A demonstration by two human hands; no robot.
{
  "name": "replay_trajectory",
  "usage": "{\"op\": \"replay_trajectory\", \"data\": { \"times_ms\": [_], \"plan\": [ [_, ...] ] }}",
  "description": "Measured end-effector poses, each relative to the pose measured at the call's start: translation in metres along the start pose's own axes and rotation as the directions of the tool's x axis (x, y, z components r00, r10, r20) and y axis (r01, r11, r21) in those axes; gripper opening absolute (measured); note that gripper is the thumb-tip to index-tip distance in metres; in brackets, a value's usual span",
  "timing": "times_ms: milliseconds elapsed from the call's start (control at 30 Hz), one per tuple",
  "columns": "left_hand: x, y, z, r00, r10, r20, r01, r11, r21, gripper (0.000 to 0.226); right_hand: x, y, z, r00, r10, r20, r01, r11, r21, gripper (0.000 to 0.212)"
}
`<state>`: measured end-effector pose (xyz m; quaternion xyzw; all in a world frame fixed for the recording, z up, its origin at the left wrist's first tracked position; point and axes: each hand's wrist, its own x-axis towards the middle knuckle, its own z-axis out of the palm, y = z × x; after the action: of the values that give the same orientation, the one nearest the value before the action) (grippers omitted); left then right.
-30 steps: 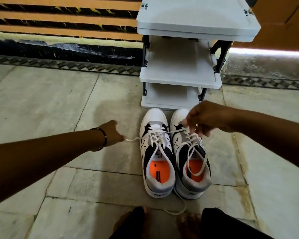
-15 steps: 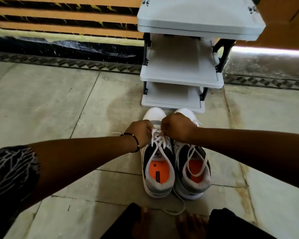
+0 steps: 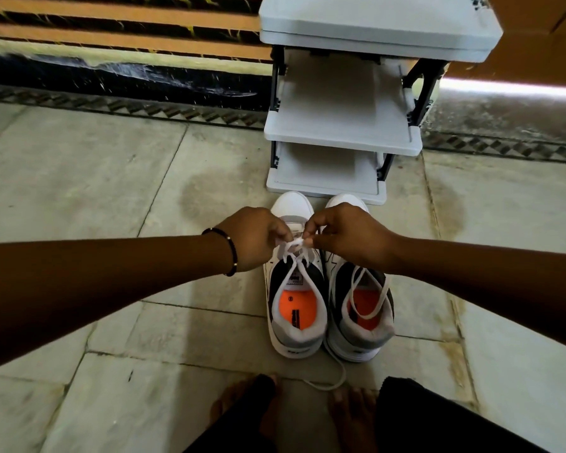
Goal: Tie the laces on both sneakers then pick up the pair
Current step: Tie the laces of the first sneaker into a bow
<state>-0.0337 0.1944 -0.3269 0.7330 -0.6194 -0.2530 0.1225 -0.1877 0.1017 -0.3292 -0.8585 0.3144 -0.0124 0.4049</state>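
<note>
Two white, black and grey sneakers with orange insoles stand side by side on the stone floor, toes away from me. Over the left sneaker (image 3: 296,308) my left hand (image 3: 257,237) and my right hand (image 3: 347,235) meet, each pinching part of its white lace (image 3: 295,245) above the tongue. The right sneaker (image 3: 360,318) has loose laces: one loop lies across its opening and one end (image 3: 335,379) trails on the floor behind the heel.
A grey three-tier shoe rack (image 3: 340,138) stands just beyond the toes, against the wall. My bare feet (image 3: 265,410) and dark trouser legs are at the bottom edge, close behind the heels. Stone floor tiles (image 3: 95,178) spread left and right.
A second ago my hands were wide apart, pulling the left sneaker's lace ends sideways. They have come together over the shoe's tongue and now pinch the lace there.
</note>
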Motion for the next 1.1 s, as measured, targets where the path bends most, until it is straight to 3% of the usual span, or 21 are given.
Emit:
{"op": "replay_trajectory", "data": {
  "times_ms": [100,233,400,1100],
  "plan": [
    [-0.008,-0.011,-0.004,0.998,-0.020,0.055,0.017,0.998,0.056,0.032,-0.005,0.005,-0.001,0.999,0.039,0.000,-0.039,0.998,-0.046,0.009],
    [-0.016,-0.029,-0.004,0.996,-0.019,0.088,0.006,0.989,0.145,0.031,-0.012,0.017,-0.001,0.995,0.092,-0.037,-0.098,0.967,-0.236,0.011],
    [-0.027,-0.045,0.003,0.992,0.012,0.125,-0.024,0.995,0.093,0.025,-0.023,0.022,0.008,0.994,0.106,-0.039,-0.113,0.910,-0.400,0.015],
    [-0.030,-0.057,0.004,0.996,0.041,0.081,-0.056,0.980,0.190,0.021,-0.033,0.023,0.012,0.995,0.079,-0.062,-0.094,0.953,-0.289,0.016]
  ]
}}
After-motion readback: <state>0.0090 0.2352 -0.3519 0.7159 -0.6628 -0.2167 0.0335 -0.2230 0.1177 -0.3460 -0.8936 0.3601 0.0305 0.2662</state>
